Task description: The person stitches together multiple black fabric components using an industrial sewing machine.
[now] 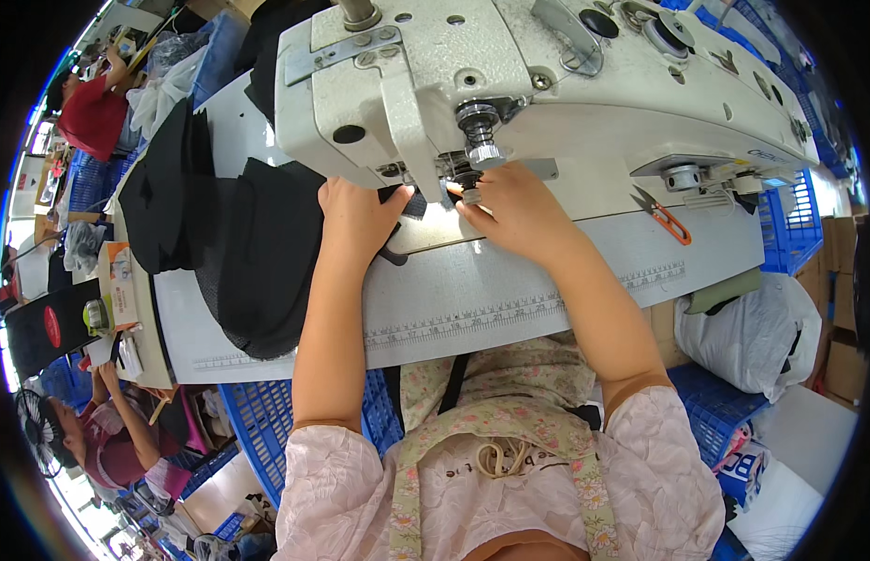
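A white sewing machine [360, 112] stands over the grey worktable [435, 290], its lit needle area between my two hands. My left hand [357, 222] is closed on a small black fabric piece [415, 206] left of the needle, thumb toward the light; its other fingertips are hidden by the machine head. My right hand [519, 213] is just right of the needle, thumb and forefinger pinched together at the dark edge of the fabric, partly covered by the machine's parts. Larger black fabric panels [262, 271] lie stacked left of my left forearm.
Orange-handled thread snips [673, 224] lie under the machine arm at the right. A ruler strip [472, 318] runs along the table's front. Blue crates [257, 421] stand below, and a white plastic bag [753, 327] sits at the right. Two people work at the left.
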Demonstrator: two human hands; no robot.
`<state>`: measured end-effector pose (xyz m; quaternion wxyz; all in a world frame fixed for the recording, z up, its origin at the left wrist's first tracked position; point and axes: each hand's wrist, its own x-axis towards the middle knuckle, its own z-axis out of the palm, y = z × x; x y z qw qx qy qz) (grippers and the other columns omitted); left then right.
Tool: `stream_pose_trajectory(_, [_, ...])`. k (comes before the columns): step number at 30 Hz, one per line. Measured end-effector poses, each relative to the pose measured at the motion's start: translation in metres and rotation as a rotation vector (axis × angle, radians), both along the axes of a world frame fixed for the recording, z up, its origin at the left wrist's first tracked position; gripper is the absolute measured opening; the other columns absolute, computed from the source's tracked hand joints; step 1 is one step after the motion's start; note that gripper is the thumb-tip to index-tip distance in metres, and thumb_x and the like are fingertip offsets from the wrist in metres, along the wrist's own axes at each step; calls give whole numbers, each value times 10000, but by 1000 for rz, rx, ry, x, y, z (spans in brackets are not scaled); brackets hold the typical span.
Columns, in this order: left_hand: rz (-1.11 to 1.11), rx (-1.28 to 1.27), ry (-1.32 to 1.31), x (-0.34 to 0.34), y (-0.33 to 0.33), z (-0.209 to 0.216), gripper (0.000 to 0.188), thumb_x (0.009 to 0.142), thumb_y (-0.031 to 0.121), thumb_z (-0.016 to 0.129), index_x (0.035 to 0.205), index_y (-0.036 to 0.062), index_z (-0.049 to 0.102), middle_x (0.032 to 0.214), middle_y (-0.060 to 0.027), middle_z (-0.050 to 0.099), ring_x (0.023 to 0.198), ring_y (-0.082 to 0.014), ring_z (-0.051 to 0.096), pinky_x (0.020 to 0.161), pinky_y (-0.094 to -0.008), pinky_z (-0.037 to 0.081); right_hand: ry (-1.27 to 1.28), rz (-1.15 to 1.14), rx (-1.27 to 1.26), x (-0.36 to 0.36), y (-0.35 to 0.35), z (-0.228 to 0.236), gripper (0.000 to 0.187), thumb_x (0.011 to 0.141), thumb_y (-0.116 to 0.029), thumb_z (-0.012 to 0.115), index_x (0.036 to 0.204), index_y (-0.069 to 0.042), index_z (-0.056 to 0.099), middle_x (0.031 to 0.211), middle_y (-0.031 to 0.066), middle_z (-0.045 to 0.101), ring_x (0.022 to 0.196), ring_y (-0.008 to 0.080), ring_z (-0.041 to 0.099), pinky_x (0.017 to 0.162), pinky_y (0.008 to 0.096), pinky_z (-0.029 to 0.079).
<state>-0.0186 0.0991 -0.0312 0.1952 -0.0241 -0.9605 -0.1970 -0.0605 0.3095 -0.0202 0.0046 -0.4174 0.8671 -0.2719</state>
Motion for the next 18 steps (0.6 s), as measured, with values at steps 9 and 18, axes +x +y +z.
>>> stream_pose_trajectory(9, [-17, 85, -64, 1, 2, -2, 239, 660, 193, 749, 710, -3, 619, 610, -131, 589, 597, -339, 565, 585, -418, 439, 52, -2, 2, 1, -1, -3, 162, 764, -165, 610, 892, -67, 632, 975, 69, 593, 947, 257, 554, 856, 392, 418])
stream_pose_trajectory(18, [18, 26, -77, 3, 6, -6, 270, 660, 217, 757, 712, -8, 619, 664, -153, 591, 653, -358, 546, 654, -435, 413, 44, -48, 60, 4, -1, -2, 143, 755, -176, 623, 863, -81, 634, 964, 50, 594, 941, 241, 557, 858, 388, 395])
